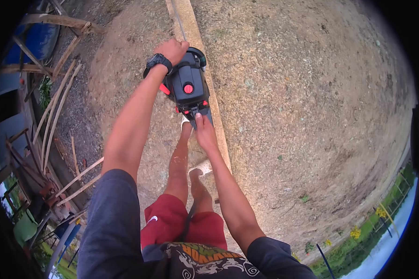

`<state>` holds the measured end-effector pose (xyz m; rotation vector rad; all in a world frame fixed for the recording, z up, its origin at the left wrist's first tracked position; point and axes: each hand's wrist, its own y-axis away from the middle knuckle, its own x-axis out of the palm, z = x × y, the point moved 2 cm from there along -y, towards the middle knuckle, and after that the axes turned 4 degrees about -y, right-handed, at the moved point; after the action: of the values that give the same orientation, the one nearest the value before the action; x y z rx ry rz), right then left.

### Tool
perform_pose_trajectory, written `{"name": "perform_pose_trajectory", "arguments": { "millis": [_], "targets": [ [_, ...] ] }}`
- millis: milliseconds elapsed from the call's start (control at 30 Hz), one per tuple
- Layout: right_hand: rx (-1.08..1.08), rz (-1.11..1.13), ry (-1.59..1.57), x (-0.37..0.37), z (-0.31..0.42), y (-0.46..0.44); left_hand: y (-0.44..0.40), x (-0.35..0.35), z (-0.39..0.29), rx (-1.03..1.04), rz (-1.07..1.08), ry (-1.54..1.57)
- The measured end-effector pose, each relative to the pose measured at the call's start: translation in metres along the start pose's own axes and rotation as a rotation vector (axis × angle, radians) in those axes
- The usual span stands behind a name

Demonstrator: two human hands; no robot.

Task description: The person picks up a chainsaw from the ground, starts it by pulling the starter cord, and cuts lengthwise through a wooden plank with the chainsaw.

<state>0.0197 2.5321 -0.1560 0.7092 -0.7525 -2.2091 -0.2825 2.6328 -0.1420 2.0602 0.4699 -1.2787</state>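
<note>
A black chainsaw [184, 74] with red caps and switches is held over a long wooden plank [220, 139]. My left hand [172, 51], with a dark watch on the wrist, is closed around the front handle. Around the rear handle, my right hand [205, 131] is wrapped, its thumb on top near the red controls. The narrow guide bar [178, 21] points away from me along the plank's far part. Whether its chain touches the wood I cannot tell.
My feet in light shoes [201, 167] stand beside and close to the plank on dry, wood-chip-strewn ground [288, 102]. Long thin wooden strips [60, 107] and beams lie to the left, near a blue object [32, 44]. Plants and thin posts line the lower right.
</note>
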Motion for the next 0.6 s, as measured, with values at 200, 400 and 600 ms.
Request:
{"name": "perform_pose_trajectory", "arguments": {
  "millis": [200,400,600],
  "targets": [
    [0.019,0.027,-0.003,-0.006,-0.017,0.021,0.027,0.014,-0.003,0.007,-0.043,0.013],
    [0.014,-0.013,0.025,-0.009,-0.038,0.043,0.057,0.021,-0.011,-0.015,0.021,0.029],
    [0.007,-0.013,0.009,-0.010,-0.059,0.057,0.081,0.031,-0.016,-0.033,0.013,0.032]
  ]
}}
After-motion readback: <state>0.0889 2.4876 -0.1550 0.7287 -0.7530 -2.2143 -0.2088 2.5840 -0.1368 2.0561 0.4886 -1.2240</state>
